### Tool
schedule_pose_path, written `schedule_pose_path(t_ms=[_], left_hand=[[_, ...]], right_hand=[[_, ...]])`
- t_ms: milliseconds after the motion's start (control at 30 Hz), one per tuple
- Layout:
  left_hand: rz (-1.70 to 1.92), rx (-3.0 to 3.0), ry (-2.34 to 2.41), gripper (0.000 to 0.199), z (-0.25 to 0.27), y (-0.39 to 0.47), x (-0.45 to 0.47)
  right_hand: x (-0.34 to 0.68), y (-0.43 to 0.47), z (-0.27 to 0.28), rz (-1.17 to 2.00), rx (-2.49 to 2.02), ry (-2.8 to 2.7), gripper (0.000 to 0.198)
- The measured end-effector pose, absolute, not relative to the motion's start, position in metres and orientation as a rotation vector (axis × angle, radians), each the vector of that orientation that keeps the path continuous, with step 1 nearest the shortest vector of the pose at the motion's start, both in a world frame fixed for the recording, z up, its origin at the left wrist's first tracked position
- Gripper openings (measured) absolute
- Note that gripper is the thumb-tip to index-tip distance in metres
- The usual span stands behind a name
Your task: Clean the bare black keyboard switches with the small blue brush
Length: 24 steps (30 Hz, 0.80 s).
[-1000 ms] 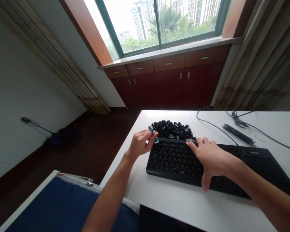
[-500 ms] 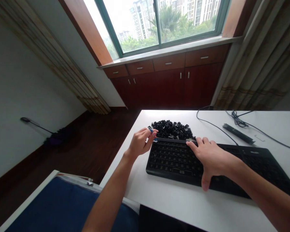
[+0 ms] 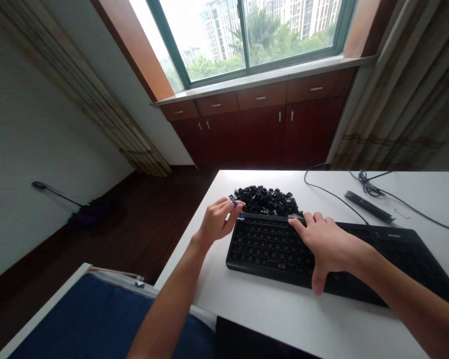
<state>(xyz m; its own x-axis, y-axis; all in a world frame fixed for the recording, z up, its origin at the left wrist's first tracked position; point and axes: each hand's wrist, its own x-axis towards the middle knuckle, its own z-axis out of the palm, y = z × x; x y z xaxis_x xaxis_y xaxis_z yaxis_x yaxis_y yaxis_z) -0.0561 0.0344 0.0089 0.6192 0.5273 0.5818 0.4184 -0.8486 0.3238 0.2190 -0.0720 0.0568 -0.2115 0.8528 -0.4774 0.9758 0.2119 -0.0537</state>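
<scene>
On the white table lies a black keyboard (image 3: pixel 269 244) with its keycaps off, bare key sockets showing. My left hand (image 3: pixel 220 218) is closed in a pinch at the keyboard's far left corner. Between its fingers is a small blue brush-like tool (image 3: pixel 241 217) with a whitish end, mostly covered by the hand. My right hand (image 3: pixel 327 244) lies spread across the middle of the keyboard, fingertips at the far edge and thumb stretched over the near edge. Just behind the keyboard is a heap of loose black keycaps (image 3: pixel 265 199), close to the left fingertips.
A long black plastic strip (image 3: pixel 369 206) and a thin bent wire (image 3: pixel 402 214) lie behind the keyboard. Bundled black cable (image 3: pixel 370 184) runs across the table (image 3: pixel 254 304). At lower left is a blue fabric item with a zip (image 3: pixel 78 319).
The blue tool in my left fingers has shifted very slightly. My right hand, the keyboard and the keycaps stay where they were.
</scene>
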Motion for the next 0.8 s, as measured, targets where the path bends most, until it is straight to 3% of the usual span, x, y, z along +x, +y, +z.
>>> schedule_pose_path(t_ms=[800], left_hand=[[0.939,2.752,1.013,0.031,0.0116,0.0358,-0.0519]], right_hand=[[0.2200,-0.0723,0.0550,-0.492,1.706,2.150,0.153]])
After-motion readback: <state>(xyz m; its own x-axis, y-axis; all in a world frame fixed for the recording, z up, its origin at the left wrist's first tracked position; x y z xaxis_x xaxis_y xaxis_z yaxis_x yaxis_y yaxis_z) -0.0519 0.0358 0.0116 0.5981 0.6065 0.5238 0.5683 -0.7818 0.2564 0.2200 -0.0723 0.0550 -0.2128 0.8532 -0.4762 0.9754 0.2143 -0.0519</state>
